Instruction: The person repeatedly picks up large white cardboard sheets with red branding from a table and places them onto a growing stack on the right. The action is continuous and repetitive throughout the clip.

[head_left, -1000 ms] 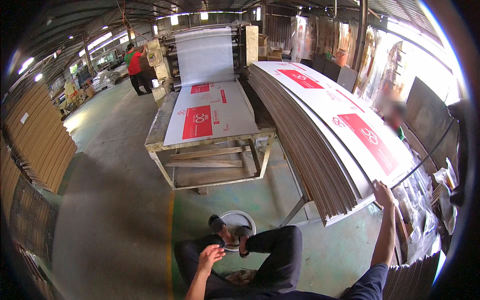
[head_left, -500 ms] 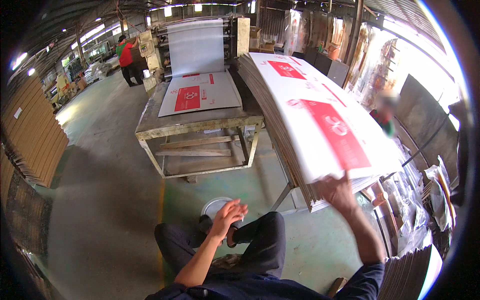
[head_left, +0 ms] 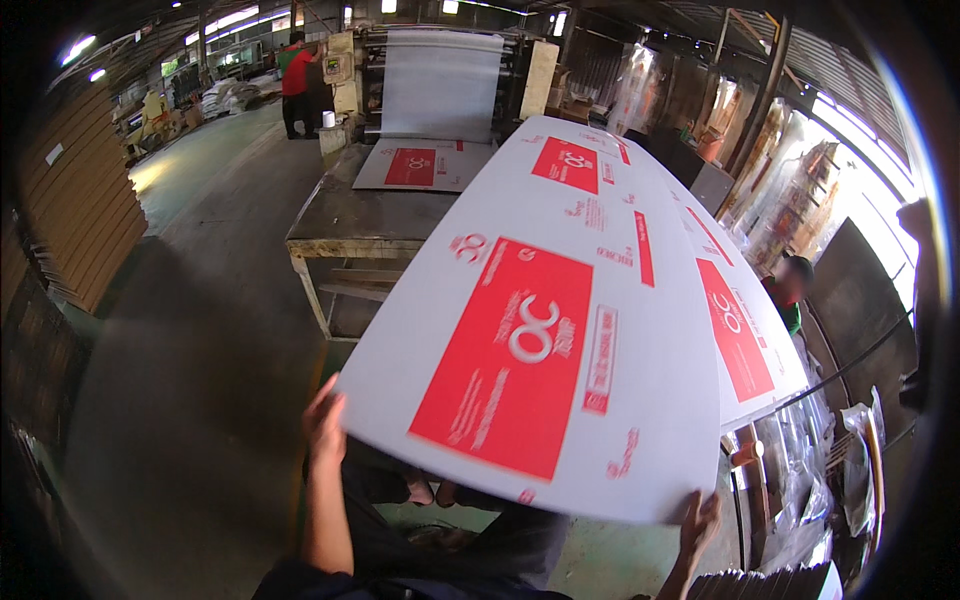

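Observation:
A large white cardboard sheet (head_left: 470,380) printed with red blocks is lifted in front of me and slopes away toward the machine. My left hand (head_left: 325,418) grips its near left corner, thumb and fingers closed on the edge. At its near right corner, my right hand (head_left: 699,522) is closed on the edge too. Beneath and to the right lies the stack of like printed sheets (head_left: 738,330), partly covered by the lifted one. Another printed sheet (head_left: 412,166) rests on the worn metal table (head_left: 345,222) ahead.
Behind the table stands a roller machine (head_left: 540,80) with a white web (head_left: 440,85) hanging down. A person in red and green (head_left: 297,85) stands at its left side; another person (head_left: 787,290) is beyond the stack. Brown cardboard piles (head_left: 75,200) rise at left, plastic-wrapped bundles (head_left: 795,480) at right.
The top sheet has come off the stack and swung left over my lap. My left hand, empty before, now holds its left corner. The sheet on the table lies closer to the machine.

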Demonstrator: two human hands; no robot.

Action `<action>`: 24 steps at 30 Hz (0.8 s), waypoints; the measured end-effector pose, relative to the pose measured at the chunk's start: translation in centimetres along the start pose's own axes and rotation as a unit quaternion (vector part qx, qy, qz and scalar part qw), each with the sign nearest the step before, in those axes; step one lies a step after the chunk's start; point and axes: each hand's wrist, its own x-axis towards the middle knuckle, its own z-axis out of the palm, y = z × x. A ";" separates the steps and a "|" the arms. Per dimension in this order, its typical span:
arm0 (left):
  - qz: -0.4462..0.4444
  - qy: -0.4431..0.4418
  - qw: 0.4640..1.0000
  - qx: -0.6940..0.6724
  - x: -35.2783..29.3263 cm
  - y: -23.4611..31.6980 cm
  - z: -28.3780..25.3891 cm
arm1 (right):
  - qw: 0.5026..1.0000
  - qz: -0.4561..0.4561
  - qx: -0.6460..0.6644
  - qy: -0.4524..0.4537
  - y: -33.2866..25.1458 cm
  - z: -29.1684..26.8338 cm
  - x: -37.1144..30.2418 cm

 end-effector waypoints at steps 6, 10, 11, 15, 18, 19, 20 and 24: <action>-0.017 0.245 0.969 0.042 -7.6 1.5 -13.7 | 0.964 0.111 0.233 -0.066 -3.8 1.9 -7.4; 0.011 0.425 0.904 0.052 -8.3 -0.6 -20.5 | 0.946 0.095 0.241 -0.194 -5.8 8.3 -7.4; 0.013 0.459 0.886 0.056 -8.7 -1.4 -21.9 | 0.961 0.085 0.150 -0.215 -6.1 10.2 -7.0; 0.099 0.376 0.921 -0.031 -11.0 -3.6 -26.2 | 0.948 -0.010 0.189 -0.257 -6.3 14.3 -7.2; -0.041 0.319 0.931 -0.174 -15.1 -4.9 -27.3 | 0.934 0.022 0.180 -0.306 -4.8 13.2 -8.1; 0.012 0.334 0.938 -0.090 -16.3 -5.2 -27.1 | 0.922 0.042 0.218 -0.318 -4.1 12.1 -8.4; 0.048 0.331 0.941 -0.052 -17.3 -4.3 -27.6 | 0.916 0.070 0.258 -0.299 -3.6 11.4 -8.8; -0.034 0.372 0.927 -0.025 -19.8 -2.7 -27.6 | 0.921 0.058 0.156 -0.352 -2.0 9.0 -10.6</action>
